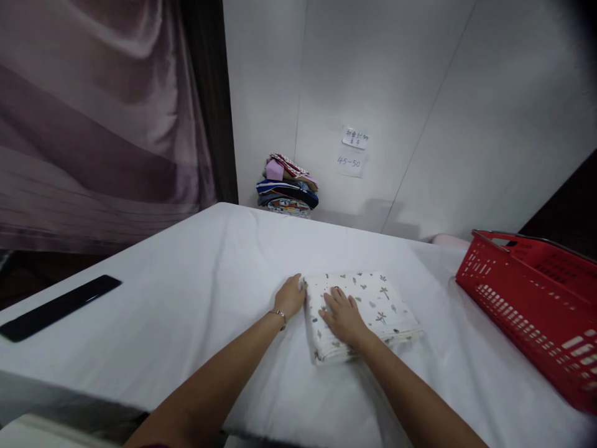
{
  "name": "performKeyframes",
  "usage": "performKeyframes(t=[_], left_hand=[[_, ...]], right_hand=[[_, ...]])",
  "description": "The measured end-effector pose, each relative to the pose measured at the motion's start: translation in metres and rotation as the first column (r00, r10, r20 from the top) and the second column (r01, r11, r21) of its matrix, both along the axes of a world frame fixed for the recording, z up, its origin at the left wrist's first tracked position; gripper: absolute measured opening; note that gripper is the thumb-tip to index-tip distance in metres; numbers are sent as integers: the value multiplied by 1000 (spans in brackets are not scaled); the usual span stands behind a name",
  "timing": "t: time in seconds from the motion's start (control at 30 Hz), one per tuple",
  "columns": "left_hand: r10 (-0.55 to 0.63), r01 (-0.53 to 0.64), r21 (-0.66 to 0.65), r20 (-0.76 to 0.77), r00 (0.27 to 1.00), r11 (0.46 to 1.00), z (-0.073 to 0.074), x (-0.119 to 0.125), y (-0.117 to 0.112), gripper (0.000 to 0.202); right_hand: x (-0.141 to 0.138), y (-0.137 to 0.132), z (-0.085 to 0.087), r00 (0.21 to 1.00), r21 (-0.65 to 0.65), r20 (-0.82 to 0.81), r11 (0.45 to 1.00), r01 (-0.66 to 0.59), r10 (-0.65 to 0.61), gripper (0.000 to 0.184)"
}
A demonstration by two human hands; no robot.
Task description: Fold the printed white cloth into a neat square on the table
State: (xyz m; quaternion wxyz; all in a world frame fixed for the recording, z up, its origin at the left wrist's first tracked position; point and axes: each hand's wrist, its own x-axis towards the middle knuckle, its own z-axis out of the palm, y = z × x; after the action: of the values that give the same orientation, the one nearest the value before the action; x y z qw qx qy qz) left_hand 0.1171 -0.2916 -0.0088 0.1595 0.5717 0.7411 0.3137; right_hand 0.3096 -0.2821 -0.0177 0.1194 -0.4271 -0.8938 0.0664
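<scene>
A folded white cloth (373, 302) with a small print of palm trees and leaves lies on the white-covered table. My left hand (291, 296), with a bracelet at the wrist, is at the cloth's far left corner. Its fingers are closed on the edge there, and the fingertips are partly hidden. On top of the cloth, my right hand (344, 316) rests flat with its fingers spread. The near side of the fold shows several layers.
A red plastic basket (527, 311) stands at the table's right side. A black flat panel (60, 308) lies at the left. Behind the far edge is a stack of folded fabrics (288, 186), near paper labels (352, 152) on the wall. A curtain (102, 124) hangs at left.
</scene>
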Motion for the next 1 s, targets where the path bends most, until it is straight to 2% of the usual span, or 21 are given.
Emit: performKeyframes(t=[0.07,0.13,0.2,0.33,0.6,0.67,0.77,0.83,0.9,1.0], left_hand=[[-50,50,2,-83,995,999,1,-2,10,49],[-105,107,8,-127,986,994,-1,-4,19,49],[-157,162,16,-150,976,987,-4,-7,27,48],[-253,263,47,-161,954,964,-11,-15,42,42],[-181,189,59,-116,977,980,-12,-19,52,39],[-191,195,55,-67,979,979,-13,-22,54,38],[-190,188,32,86,978,982,-12,-25,53,41],[-155,147,80,114,981,986,-7,-17,48,45],[-168,166,181,-5,986,970,0,-1,40,44],[-284,351,221,-286,915,910,8,31,26,43]], right_hand=[[1,-6,5,1000,0,-8,1000,2,-2,52],[1,-14,8,999,-26,0,998,-49,49,55],[1,-20,10,995,-71,18,993,-93,94,56],[-1,-25,13,996,-120,21,989,-86,89,60],[-4,-24,17,998,-125,1,990,-70,70,60],[-4,-24,17,997,-125,1,989,-75,76,61],[-3,-23,17,997,-129,-7,988,-82,82,61],[-3,-23,18,996,-134,-15,987,-84,83,62],[-4,-24,19,997,-140,-24,987,-79,77,62],[-5,-24,22,996,-154,-46,985,-77,71,61]])
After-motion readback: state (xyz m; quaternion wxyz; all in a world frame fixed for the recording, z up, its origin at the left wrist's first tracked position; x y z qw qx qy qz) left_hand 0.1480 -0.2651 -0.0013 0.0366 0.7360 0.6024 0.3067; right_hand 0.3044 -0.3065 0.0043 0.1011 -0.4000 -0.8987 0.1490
